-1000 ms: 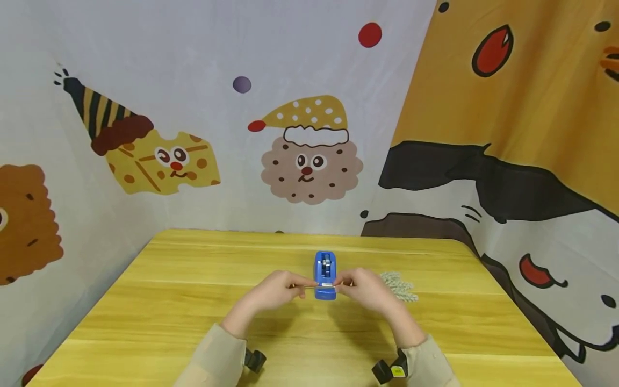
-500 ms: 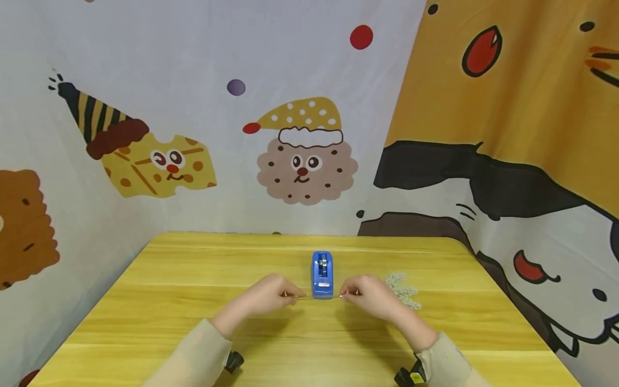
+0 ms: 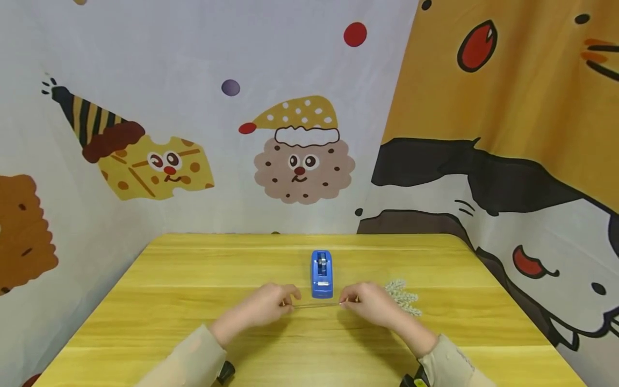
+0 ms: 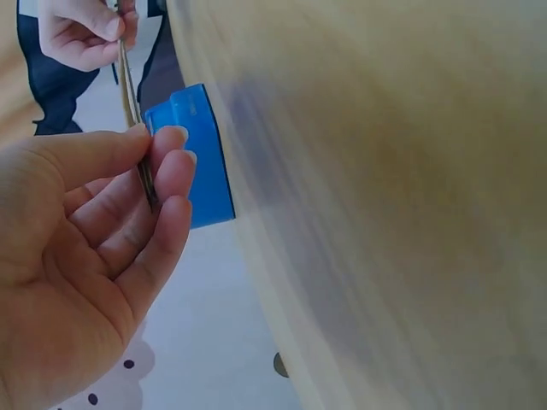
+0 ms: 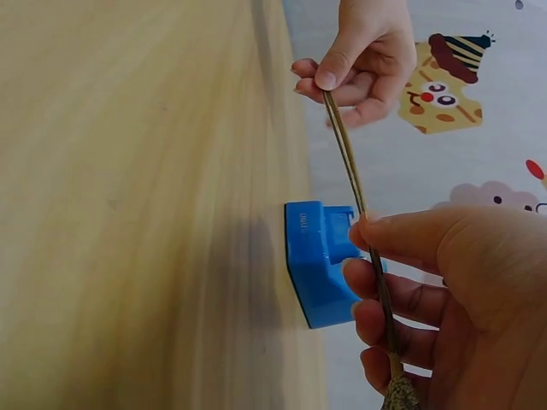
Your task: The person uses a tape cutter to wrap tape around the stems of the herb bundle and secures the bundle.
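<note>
A bunch of thin dried wheat stalks is stretched crosswise between both hands; their stems [image 3: 315, 306] run level just in front of a blue tape dispenser [image 3: 322, 289]. My left hand [image 3: 267, 304] pinches the stem ends between thumb and fingertips, the other fingers loosely bent. On the other side, my right hand [image 3: 368, 302] grips the stems [image 5: 349, 158] closer to the heads with thumb and fingers. The pale green heads [image 3: 404, 299] spread out behind the right hand, partly covered by it. In the left wrist view the dispenser [image 4: 201, 162] stands just beyond the left fingertips.
The dispenser stands upright on a wood-grain table [image 3: 203, 258], its tape roll toward the back. A cloth curtain [image 3: 213, 48] with cartoon prints hangs behind and beside the table. Dark wrist cameras [image 3: 225, 372] sit below both sleeves.
Both hands have drawn the stalks from over the dispenser's front end toward the body, so the stems now lie in front of it. The hands have also spread a little apart. The dispenser stays in place.
</note>
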A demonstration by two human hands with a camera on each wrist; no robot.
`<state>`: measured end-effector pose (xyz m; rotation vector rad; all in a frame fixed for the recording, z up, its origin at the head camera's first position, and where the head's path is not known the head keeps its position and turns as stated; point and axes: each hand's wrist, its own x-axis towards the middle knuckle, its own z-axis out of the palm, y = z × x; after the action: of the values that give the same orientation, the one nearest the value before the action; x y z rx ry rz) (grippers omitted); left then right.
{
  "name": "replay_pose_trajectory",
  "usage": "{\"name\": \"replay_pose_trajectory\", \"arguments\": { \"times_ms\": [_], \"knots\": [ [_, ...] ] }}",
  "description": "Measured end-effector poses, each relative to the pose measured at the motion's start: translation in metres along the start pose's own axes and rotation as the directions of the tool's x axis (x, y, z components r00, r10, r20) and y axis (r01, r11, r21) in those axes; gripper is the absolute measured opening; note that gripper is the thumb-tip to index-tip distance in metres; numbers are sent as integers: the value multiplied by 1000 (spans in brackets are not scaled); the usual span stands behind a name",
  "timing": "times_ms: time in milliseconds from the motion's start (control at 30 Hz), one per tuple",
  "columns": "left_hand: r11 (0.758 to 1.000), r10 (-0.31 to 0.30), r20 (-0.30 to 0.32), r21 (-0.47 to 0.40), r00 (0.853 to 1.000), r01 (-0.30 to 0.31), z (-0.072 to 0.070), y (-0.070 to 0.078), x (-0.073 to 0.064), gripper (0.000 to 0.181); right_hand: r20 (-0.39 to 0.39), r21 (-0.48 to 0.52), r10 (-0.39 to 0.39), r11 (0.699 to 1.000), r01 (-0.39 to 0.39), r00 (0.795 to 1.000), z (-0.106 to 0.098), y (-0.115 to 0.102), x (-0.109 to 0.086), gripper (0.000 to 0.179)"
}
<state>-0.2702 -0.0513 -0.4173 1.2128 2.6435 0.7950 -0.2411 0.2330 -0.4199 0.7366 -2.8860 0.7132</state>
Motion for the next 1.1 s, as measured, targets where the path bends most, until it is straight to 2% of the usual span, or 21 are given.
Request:
{"name": "replay_pose_trajectory", "arguments": {
  "times_ms": [100,200,500,900,1100],
  "knots": [
    [1000,19,-2,23,1000,-19,5,-1,2,9,9,6,13,1000,-13,1000,3,2,-1,6],
    [999,32,-3,42,999,-32,9,-3,3,4,20,22,10,1000,-11,1000,7,5,-2,5],
    [998,-9,7,67,1000,8,14,-4,6,7,36,46,-14,999,12,999,15,10,-3,4],
    [990,-12,22,141,1000,9,19,-3,9,7,57,16,5,1000,-6,998,22,11,-3,4],
    [989,-17,33,147,999,12,19,-1,10,10,69,8,27,1000,-28,997,23,12,-3,4]
  ]
}}
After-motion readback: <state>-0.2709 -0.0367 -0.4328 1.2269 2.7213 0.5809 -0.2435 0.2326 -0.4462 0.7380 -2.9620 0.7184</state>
